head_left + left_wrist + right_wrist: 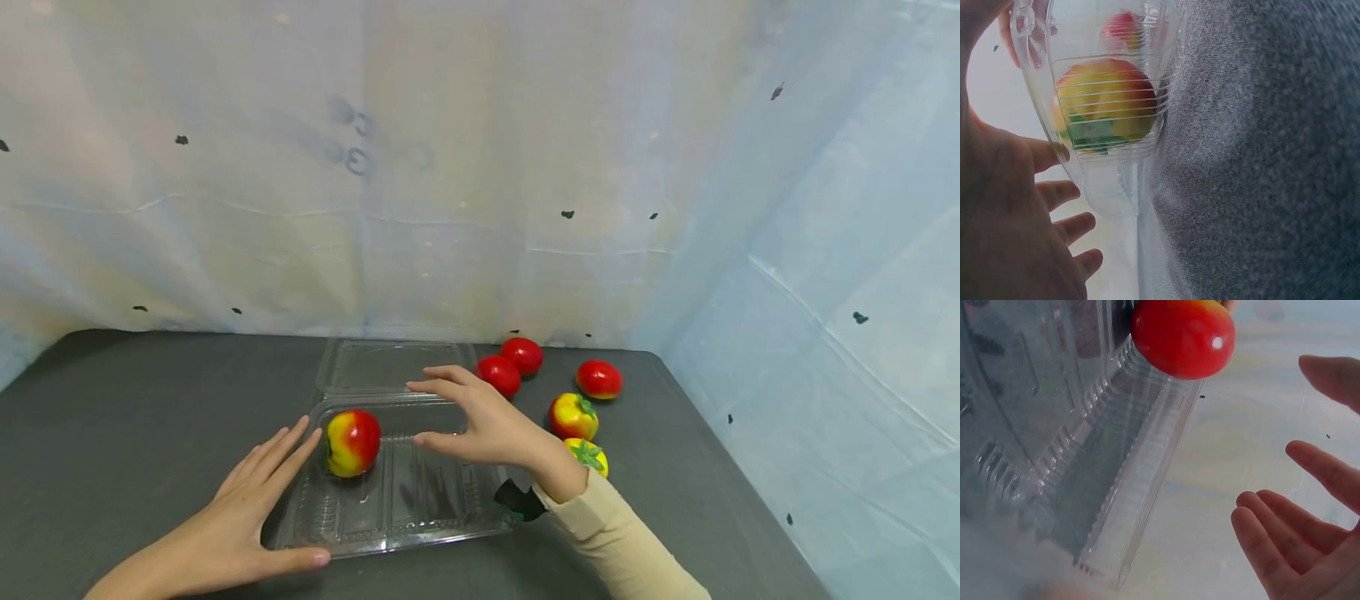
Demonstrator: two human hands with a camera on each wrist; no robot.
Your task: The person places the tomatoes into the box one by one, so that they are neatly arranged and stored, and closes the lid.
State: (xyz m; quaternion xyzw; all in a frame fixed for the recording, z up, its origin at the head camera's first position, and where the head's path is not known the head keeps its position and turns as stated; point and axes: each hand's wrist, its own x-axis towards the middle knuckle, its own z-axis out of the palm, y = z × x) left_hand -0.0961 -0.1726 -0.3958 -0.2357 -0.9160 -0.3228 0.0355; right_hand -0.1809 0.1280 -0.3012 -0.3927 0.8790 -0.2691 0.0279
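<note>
A clear plastic clamshell box (408, 508) lies on the table with its lid (397, 367) folded back. Inside its left part rests one shiny red-and-yellow fruit (354, 442) on its side; the left wrist view shows its green leafy top (1094, 132) through the ribbed wall. My left hand (232, 517) is at the box's left side, fingers extended and thumb apart, close to the rim; whether it touches is hard to tell. Over the right part of the box hovers my right hand (483, 421), fingers spread, nothing held. In the right wrist view the fruit (1184, 339) is apart from that hand (1310, 550).
Right of the box lie more such fruits: a red pair (498, 377) near the lid, a separate red one (599, 380), a red-and-yellow one (574, 417) and one (588, 457) partly behind my right wrist. Pale sheeting (450, 167) walls the dark table's (150, 417) back and right.
</note>
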